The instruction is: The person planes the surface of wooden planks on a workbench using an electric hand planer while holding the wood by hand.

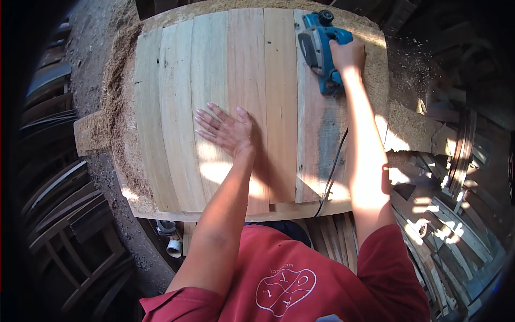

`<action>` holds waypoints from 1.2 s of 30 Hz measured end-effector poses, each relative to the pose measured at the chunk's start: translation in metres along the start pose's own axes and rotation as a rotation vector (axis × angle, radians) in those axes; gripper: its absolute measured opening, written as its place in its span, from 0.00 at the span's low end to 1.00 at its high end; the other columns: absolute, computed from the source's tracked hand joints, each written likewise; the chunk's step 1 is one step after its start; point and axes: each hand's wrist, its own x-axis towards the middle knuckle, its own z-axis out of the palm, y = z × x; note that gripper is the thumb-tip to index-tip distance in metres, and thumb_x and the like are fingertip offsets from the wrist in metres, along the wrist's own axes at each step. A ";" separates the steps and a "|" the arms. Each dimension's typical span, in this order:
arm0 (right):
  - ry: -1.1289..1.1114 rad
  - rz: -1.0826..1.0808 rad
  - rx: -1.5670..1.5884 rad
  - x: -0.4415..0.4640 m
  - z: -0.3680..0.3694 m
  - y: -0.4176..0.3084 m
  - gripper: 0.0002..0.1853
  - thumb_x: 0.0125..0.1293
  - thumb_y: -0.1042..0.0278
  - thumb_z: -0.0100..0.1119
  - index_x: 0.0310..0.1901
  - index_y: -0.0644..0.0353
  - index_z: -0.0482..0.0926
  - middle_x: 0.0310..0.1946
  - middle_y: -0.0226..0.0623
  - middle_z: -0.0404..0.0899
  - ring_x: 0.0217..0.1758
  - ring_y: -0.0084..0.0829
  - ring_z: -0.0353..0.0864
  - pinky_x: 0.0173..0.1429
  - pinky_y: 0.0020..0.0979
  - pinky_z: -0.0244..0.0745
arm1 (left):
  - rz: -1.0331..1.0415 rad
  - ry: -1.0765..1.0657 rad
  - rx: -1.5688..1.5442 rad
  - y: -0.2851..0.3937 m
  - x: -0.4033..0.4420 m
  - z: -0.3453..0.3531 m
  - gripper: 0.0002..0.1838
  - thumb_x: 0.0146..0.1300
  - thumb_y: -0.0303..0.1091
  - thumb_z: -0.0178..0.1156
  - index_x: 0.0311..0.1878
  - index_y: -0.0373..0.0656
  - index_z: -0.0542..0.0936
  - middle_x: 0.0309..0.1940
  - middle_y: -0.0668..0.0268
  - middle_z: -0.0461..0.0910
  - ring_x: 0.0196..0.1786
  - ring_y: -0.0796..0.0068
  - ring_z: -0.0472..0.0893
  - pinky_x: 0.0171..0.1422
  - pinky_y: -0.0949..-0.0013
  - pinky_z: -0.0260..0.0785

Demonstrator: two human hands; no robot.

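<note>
A blue electric planer (322,51) rests on the far right part of a panel of pale wooden boards (209,70). My right hand (350,56) is wrapped round its handle, with the arm stretched forward. Flat on the middle boards lies my left hand (228,130), its fingers spread and holding nothing. A dark power cord (335,166) runs over the right-hand board and off the near edge. That board has a greyish, rougher patch (330,137) just behind the planer. Wood chips (416,75) fly off to the planer's right.
Heaped sawdust (123,80) covers the workbench along the panel's left side and far edge. Stacked timber (59,188) lines the left, and scrap wood strips (450,241) lie at the right. A grey-white metal object (173,244) sits below the bench's near edge.
</note>
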 end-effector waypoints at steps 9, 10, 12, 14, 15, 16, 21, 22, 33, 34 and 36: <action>0.071 -0.270 0.170 0.118 0.031 -0.038 0.11 0.64 0.63 0.73 0.47 0.44 0.96 0.41 0.42 0.95 0.48 0.44 0.94 0.56 0.41 0.86 | 0.013 -0.027 0.023 -0.001 0.001 0.001 0.51 0.75 0.68 0.49 0.91 0.44 0.54 0.92 0.44 0.46 0.94 0.44 0.43 0.94 0.36 0.30; 0.074 -0.242 0.179 0.131 0.038 -0.036 0.11 0.64 0.62 0.73 0.47 0.43 0.96 0.42 0.45 0.94 0.51 0.48 0.94 0.57 0.42 0.86 | 0.009 -0.025 0.024 -0.001 0.000 0.001 0.52 0.75 0.69 0.50 0.91 0.44 0.54 0.92 0.44 0.47 0.94 0.44 0.44 0.94 0.36 0.30; 0.111 -0.296 0.145 0.142 0.044 -0.031 0.11 0.63 0.61 0.75 0.47 0.46 0.96 0.40 0.42 0.95 0.44 0.42 0.94 0.51 0.41 0.86 | 0.012 -0.024 0.023 -0.001 0.000 0.003 0.52 0.74 0.70 0.50 0.91 0.45 0.54 0.91 0.44 0.48 0.94 0.43 0.44 0.94 0.36 0.31; -0.005 -0.219 0.378 0.138 0.040 -0.028 0.12 0.63 0.62 0.78 0.48 0.48 0.95 0.36 0.38 0.94 0.34 0.36 0.91 0.41 0.39 0.84 | 0.009 0.012 0.043 0.000 0.001 0.004 0.52 0.74 0.72 0.50 0.90 0.46 0.58 0.91 0.44 0.51 0.93 0.43 0.47 0.94 0.36 0.32; -0.043 -0.130 0.426 0.109 0.023 -0.032 0.12 0.63 0.64 0.79 0.47 0.51 0.95 0.33 0.34 0.92 0.26 0.30 0.86 0.32 0.37 0.80 | 0.025 0.004 0.040 -0.003 -0.001 0.008 0.52 0.74 0.72 0.50 0.90 0.46 0.58 0.91 0.44 0.51 0.93 0.43 0.47 0.94 0.36 0.32; -0.042 -0.132 0.469 0.101 0.024 -0.012 0.10 0.64 0.65 0.78 0.46 0.50 0.95 0.33 0.33 0.92 0.25 0.30 0.85 0.30 0.37 0.79 | 0.027 0.030 0.016 -0.005 0.000 0.014 0.52 0.73 0.71 0.51 0.90 0.45 0.58 0.90 0.42 0.51 0.93 0.41 0.47 0.94 0.34 0.33; -0.068 -0.109 0.372 -0.062 -0.057 0.065 0.19 0.64 0.61 0.80 0.53 0.59 0.90 0.39 0.38 0.92 0.38 0.33 0.89 0.46 0.38 0.82 | 0.024 0.081 0.016 -0.006 0.002 0.029 0.53 0.71 0.72 0.51 0.89 0.45 0.61 0.89 0.41 0.53 0.92 0.40 0.49 0.94 0.33 0.33; -0.074 -0.123 0.353 -0.103 -0.077 0.080 0.21 0.64 0.62 0.79 0.57 0.60 0.89 0.43 0.40 0.92 0.43 0.33 0.89 0.51 0.38 0.82 | 0.015 0.091 0.018 -0.006 0.002 0.032 0.53 0.71 0.73 0.51 0.89 0.45 0.61 0.90 0.41 0.53 0.92 0.40 0.49 0.94 0.33 0.32; -0.114 0.228 0.142 -0.476 -0.202 0.220 0.28 0.70 0.73 0.71 0.71 0.61 0.83 0.61 0.57 0.89 0.63 0.49 0.92 0.65 0.43 0.84 | -0.010 0.092 -0.027 -0.004 0.006 0.034 0.53 0.72 0.74 0.47 0.89 0.46 0.60 0.90 0.43 0.52 0.93 0.46 0.48 0.94 0.34 0.32; -0.108 0.242 0.133 -0.486 -0.204 0.226 0.28 0.69 0.76 0.70 0.71 0.61 0.83 0.61 0.58 0.89 0.63 0.49 0.92 0.64 0.43 0.84 | -0.017 0.087 -0.040 -0.004 0.006 0.034 0.53 0.73 0.75 0.46 0.90 0.46 0.60 0.90 0.43 0.52 0.93 0.46 0.48 0.94 0.34 0.31; -0.101 0.241 0.123 -0.492 -0.203 0.232 0.29 0.68 0.80 0.67 0.72 0.60 0.83 0.60 0.59 0.89 0.62 0.49 0.92 0.64 0.43 0.84 | -0.014 0.077 -0.055 -0.006 0.004 0.033 0.53 0.73 0.75 0.45 0.90 0.46 0.60 0.91 0.44 0.52 0.93 0.46 0.48 0.94 0.34 0.31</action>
